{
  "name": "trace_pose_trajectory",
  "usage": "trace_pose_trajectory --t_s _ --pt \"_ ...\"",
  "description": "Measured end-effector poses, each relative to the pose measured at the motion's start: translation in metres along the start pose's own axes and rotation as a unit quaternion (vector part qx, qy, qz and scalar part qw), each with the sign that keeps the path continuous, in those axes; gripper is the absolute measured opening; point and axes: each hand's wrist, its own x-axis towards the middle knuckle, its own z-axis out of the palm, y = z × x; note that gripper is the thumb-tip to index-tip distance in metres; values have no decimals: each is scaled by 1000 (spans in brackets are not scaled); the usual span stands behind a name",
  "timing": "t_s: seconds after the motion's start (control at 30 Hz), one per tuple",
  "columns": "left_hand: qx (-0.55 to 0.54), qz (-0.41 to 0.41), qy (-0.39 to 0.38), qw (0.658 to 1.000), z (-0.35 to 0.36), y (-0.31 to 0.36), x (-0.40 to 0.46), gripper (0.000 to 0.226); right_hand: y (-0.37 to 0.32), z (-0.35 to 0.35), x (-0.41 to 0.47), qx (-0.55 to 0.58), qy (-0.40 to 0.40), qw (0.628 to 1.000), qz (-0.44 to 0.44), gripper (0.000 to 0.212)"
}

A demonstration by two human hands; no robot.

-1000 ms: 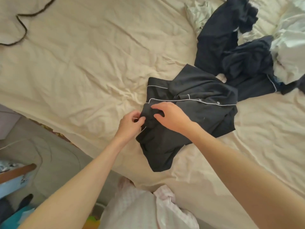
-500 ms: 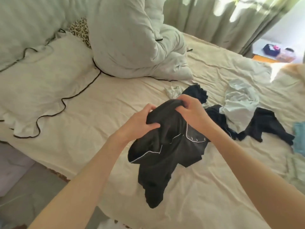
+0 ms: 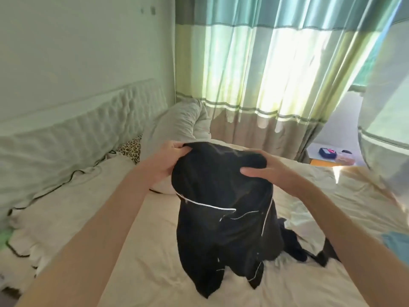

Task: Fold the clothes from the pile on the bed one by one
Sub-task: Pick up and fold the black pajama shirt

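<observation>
Left hand [image 3: 171,159]: the grip is closed; the top edge of the dark garment [image 3: 223,209] is pinched between thumb and curled fingers at its upper left corner.
Right hand [image 3: 263,171]: the grip is wrapped over the upper right of the garment; the thumb is laid flat across the near face of the cloth, and the fingers are hidden behind it.
Garment: it is black with thin white piping, and is held up in the air between both hands, above the bed [image 3: 143,251]. It is hung down in loose folds, bunched at the top; whether the lower tips are touching the sheet cannot be told.
Pile [image 3: 296,247]: more dark cloth is seen lying on the sheet behind and to the right of the hanging garment, partly covered by it.
Bed: a cream, wrinkled sheet is spread over it; a pillow with black trim [image 3: 55,196] is placed at the left, below the padded headboard [image 3: 84,134].
Background: green and white striped curtains [image 3: 265,74] are hung behind the bed.
</observation>
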Motion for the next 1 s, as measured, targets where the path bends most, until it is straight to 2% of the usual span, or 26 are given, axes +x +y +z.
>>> trace_pose_trajectory --t_s 0.1,0.2,0.3,0.37,0.47,0.57,0.7,0.77,0.87,1.0 --pt "-34 -11 1 999 0 39 -5 15 -10 8 0 -43 -2 999 -11 48" --pt "-42 -38 11 998 -2 66 -11 9 -5 21 1 38 55 998 -17 34" --pt "-33 -4 -4 999 -4 79 -13 7 5 36 -3 61 81 995 3 26" --pt "-17 13 -6 1000 -3 83 -13 8 2 44 -5 25 46 998 -20 27" --pt "25 27 -8 999 1 87 -10 9 -25 52 -7 10 13 994 -111 37" --pt "88 63 -30 994 4 92 -8 14 -52 59 -7 21 -18 985 -169 34" --pt "129 95 -100 982 -2 93 -11 27 -68 58 -4 99 -121 978 -140 50" --pt "133 87 -123 980 -10 91 -13 29 -72 56 -1 114 -153 974 -123 48" --pt "187 78 -116 972 -25 78 -13 24 -75 53 8 64 -94 988 -105 31" --pt "262 34 -89 960 -42 41 -8 25 -81 38 19 32 -25 995 -96 24"
